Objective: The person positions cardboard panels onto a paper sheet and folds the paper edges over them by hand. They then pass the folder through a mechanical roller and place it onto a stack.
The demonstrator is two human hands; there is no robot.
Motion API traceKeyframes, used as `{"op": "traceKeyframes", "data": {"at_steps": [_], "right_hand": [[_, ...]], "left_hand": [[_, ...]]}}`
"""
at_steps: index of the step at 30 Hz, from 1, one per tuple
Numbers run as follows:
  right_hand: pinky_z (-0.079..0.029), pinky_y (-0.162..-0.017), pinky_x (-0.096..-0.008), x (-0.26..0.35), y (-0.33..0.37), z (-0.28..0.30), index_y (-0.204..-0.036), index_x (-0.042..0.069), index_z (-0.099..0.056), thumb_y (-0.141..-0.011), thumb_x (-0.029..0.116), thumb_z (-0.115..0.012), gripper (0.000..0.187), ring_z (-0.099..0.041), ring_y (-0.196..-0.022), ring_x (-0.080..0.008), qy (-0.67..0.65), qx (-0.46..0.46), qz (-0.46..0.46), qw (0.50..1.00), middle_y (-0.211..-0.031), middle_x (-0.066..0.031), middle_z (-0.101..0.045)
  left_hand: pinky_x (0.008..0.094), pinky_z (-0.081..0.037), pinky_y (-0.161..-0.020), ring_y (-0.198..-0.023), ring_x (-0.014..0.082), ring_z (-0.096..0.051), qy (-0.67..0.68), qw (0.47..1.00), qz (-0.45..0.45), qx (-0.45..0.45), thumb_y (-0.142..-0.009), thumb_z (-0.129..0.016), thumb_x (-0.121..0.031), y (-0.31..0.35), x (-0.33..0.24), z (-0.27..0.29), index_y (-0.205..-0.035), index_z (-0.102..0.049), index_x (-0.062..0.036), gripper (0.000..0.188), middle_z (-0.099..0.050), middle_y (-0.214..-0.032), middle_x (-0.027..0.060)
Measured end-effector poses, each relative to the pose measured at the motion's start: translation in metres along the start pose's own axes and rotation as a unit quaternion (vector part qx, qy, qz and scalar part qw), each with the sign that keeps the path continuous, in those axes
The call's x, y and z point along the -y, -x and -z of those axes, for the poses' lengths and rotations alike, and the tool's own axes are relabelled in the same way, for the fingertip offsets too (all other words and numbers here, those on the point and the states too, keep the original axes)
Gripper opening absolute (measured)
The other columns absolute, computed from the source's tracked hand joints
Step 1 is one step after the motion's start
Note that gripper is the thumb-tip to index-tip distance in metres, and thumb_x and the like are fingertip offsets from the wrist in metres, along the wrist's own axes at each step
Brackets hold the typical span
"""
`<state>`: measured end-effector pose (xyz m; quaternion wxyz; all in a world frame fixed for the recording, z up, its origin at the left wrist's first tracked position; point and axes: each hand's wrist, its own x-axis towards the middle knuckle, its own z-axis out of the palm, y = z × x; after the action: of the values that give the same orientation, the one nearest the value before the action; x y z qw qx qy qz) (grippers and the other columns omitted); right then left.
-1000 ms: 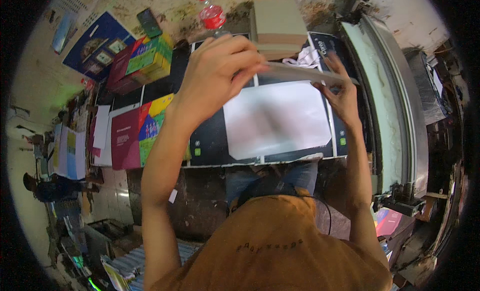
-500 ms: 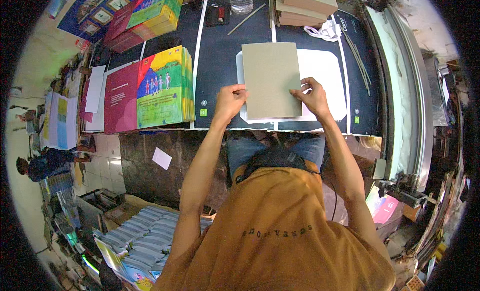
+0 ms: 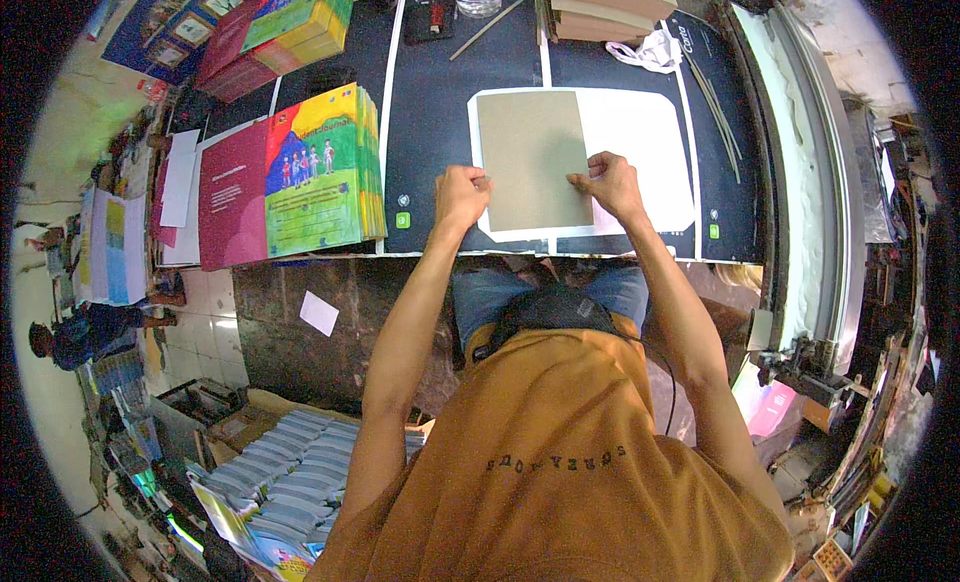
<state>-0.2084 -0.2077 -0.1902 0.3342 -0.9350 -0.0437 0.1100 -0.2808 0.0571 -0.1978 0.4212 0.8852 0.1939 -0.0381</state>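
Grey-brown board sheet (image 3: 532, 160) lies flat on white sheet (image 3: 640, 152), covering its left part, long axis running away from me. Both my hands sit at board's near end, about equally close. My left hand (image 3: 461, 195) rests at board's near-left edge, fingers curled, knuckles up; can't tell if pinching or just pressing. My right hand (image 3: 606, 182) curls on board's near-right edge, fingertips gripping it. Left of board: stack of colourful booklets (image 3: 318, 172). Beyond board: pile of similar boards (image 3: 600, 7).
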Motion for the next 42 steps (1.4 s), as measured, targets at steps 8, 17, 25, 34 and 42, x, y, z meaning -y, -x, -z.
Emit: {"op": "traceKeyframes", "data": {"at_steps": [8, 17, 25, 34, 42], "right_hand": [[-0.06, -0.077, -0.0398, 0.006, -0.003, 0.003, -0.101, -0.007, -0.073, -0.069, 0.031, -0.09, 0.053, -0.075, -0.08, -0.0304, 0.016, 0.008, 0.005, 1.0, -0.084, -0.0192, -0.075], [-0.059, -0.072, -0.0396, 0.014, 0.003, 0.008, -0.115, -0.002, -0.061, -0.07, 0.025, -0.09, 0.06, -0.074, -0.075, -0.0275, 0.019, -0.009, 0.01, 1.0, -0.078, -0.0141, -0.072], [-0.06, -0.075, -0.0464, 0.018, 0.004, 0.005, -0.111, 0.001, -0.061, -0.071, 0.024, -0.09, 0.054, -0.073, -0.08, -0.0361, 0.025, -0.006, 0.001, 1.0, -0.08, -0.018, -0.072], [-0.058, -0.079, -0.0493, 0.013, 0.007, 0.003, -0.113, 0.001, -0.058, -0.074, 0.026, -0.088, 0.055, -0.071, -0.085, -0.0412, 0.029, -0.025, 0.014, 0.999, -0.087, -0.0212, -0.071], [-0.054, -0.086, -0.049, -0.011, 0.022, 0.063, -0.123, 0.009, -0.054, -0.074, 0.019, -0.084, 0.058, -0.065, -0.102, -0.0341, 0.123, -0.052, 0.039, 0.99, -0.1, -0.0139, -0.071]], "left_hand": [[0.0394, -0.059, -0.085, -0.09, 0.0346, -0.075, -0.03, 0.998, -0.042, -0.018, -0.078, -0.075, -0.02, 0.0, 0.004, 0.003, -0.103, -0.077, -0.001, 0.031, -0.075, -0.094, 0.0224], [0.0349, -0.058, -0.085, -0.09, 0.0279, -0.076, -0.031, 1.0, -0.003, -0.001, -0.079, -0.076, -0.026, -0.001, -0.005, 0.005, -0.105, -0.078, -0.0034, 0.034, -0.077, -0.096, 0.0187], [0.0349, -0.058, -0.085, -0.092, 0.026, -0.076, -0.027, 1.0, 0.005, 0.003, -0.079, -0.079, -0.024, -0.001, 0.0, 0.006, -0.106, -0.078, -0.003, 0.034, -0.077, -0.097, 0.018], [0.0384, -0.057, -0.084, -0.094, 0.0307, -0.074, -0.045, 0.999, 0.012, 0.018, -0.079, -0.079, -0.02, 0.002, -0.017, 0.013, -0.112, -0.074, 0.0007, 0.039, -0.075, -0.1, 0.0214], [0.0531, -0.038, -0.108, -0.129, 0.0389, -0.047, -0.175, 0.936, -0.288, -0.099, -0.094, -0.066, -0.027, 0.001, -0.072, -0.057, -0.14, -0.052, -0.0047, 0.053, -0.051, -0.137, 0.0199]]}}
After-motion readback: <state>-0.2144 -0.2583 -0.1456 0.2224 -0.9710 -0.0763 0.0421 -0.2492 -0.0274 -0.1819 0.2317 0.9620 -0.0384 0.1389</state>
